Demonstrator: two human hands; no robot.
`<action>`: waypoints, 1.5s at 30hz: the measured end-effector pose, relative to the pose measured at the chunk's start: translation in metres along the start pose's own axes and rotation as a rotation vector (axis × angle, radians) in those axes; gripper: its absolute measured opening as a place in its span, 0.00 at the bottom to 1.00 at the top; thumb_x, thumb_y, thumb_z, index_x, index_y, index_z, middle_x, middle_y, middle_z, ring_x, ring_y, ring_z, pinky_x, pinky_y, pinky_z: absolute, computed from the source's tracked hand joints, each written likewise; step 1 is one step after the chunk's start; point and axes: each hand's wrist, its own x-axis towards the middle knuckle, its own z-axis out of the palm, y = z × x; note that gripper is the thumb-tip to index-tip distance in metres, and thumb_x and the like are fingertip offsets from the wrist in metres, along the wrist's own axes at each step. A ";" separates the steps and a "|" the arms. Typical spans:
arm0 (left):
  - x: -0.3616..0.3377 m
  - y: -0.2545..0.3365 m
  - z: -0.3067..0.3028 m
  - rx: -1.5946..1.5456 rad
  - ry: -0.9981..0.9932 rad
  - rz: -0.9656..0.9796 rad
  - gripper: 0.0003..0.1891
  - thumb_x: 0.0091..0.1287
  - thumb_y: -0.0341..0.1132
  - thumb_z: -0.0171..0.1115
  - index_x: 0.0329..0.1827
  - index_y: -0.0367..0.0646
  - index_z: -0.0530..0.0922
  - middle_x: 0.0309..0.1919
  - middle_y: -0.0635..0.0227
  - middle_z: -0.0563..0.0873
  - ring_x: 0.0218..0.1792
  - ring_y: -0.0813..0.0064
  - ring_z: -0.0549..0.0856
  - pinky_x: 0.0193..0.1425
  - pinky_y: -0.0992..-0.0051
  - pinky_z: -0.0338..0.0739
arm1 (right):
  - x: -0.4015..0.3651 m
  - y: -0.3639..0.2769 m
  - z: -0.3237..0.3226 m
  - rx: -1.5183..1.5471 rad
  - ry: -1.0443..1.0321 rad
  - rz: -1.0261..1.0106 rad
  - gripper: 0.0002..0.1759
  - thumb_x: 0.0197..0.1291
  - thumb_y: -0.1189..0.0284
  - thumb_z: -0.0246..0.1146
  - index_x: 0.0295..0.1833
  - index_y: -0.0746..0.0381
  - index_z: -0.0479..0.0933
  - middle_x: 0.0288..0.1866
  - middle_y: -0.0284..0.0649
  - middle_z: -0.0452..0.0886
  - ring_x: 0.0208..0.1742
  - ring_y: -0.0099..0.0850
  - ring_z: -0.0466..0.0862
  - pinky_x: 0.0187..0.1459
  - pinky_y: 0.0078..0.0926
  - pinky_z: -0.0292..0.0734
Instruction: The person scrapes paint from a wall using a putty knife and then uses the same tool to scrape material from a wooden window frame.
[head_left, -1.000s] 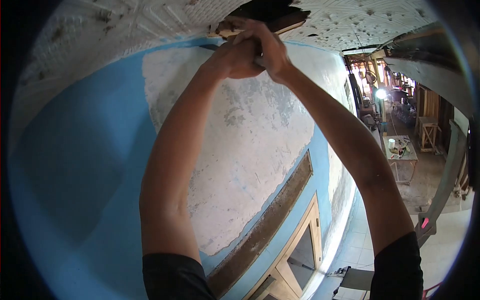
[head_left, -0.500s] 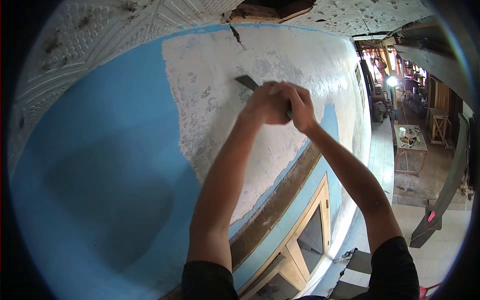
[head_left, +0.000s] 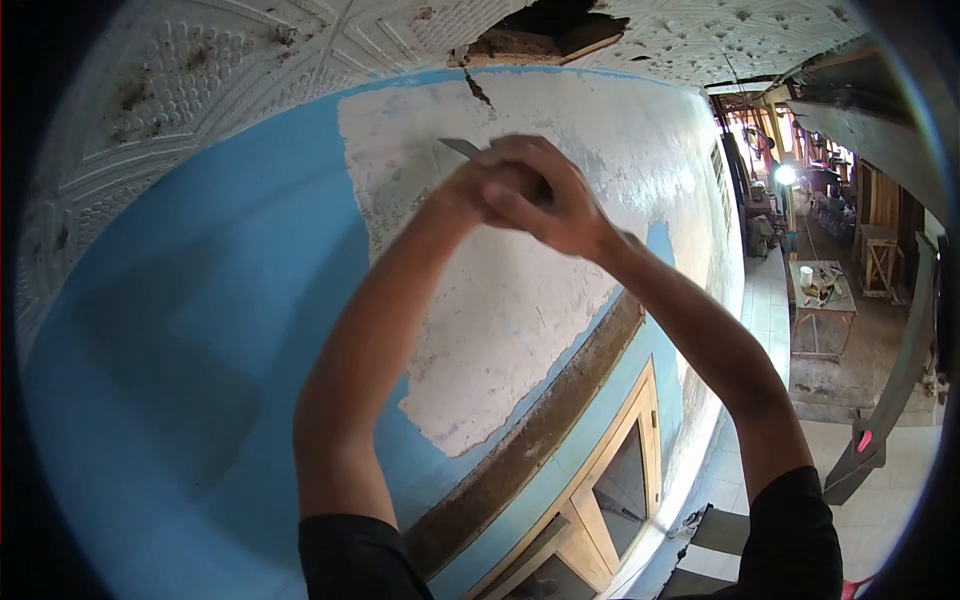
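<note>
A paint scraper shows its dark flat blade (head_left: 460,147) against the upper wall, tip pointing up and left; its handle is hidden in my hands. My left hand (head_left: 478,192) is closed round the handle. My right hand (head_left: 562,200) is closed too, its fingers wrapped over the left hand and the handle end. Around the blade, the wall has a large bare whitish patch (head_left: 500,310) with ragged edges and grey marks. Blue paint (head_left: 210,330) covers the wall to the left of this patch.
Above is a patterned white ceiling (head_left: 250,80) with a broken hole (head_left: 545,35). A crack (head_left: 478,88) runs down the wall's top. Below are a brown ledge (head_left: 530,430) and a wooden window frame (head_left: 600,500). A small table (head_left: 822,290) with tools stands at right.
Both hands and the scraper have moved left and slightly up along the wall. My left elbow has swung out left, and the view has tilted up a little.
</note>
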 end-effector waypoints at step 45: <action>0.037 -0.074 -0.026 0.135 0.207 -0.120 0.14 0.62 0.37 0.59 0.45 0.39 0.82 0.49 0.58 0.86 0.52 0.62 0.83 0.64 0.66 0.74 | 0.101 0.038 0.004 0.226 0.126 0.296 0.30 0.69 0.51 0.48 0.40 0.67 0.83 0.42 0.41 0.84 0.46 0.29 0.79 0.56 0.25 0.71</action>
